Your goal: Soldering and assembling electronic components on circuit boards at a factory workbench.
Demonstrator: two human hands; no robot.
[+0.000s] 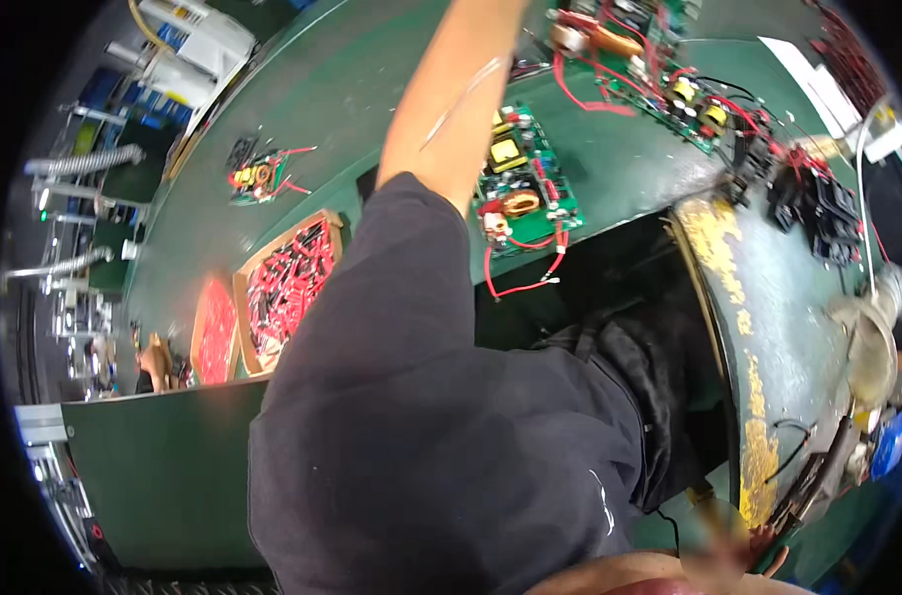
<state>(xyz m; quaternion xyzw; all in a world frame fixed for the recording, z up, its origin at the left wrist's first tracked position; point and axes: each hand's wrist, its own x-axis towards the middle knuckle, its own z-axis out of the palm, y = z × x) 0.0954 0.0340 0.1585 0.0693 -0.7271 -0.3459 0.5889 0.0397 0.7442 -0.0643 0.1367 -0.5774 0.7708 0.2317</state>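
My left forearm stretches up to the top edge, and its hand is cut off there. Beneath and beside that forearm lies a green circuit board (530,183) with yellow transformers, a copper coil and red leads. More wired circuit boards (659,89) lie to the right of it, partly blurred. Of my right hand, only a small, blurred bit of skin may show at the lower right; what its fingers do cannot be made out.
A small board (260,178) lies at the left on the green bench (357,74). Below it stand a cardboard box (335,238) of red and black parts and another box holding red material (216,332). Black cabled parts (818,208) sit at the right, by a worn yellow edge (714,238).
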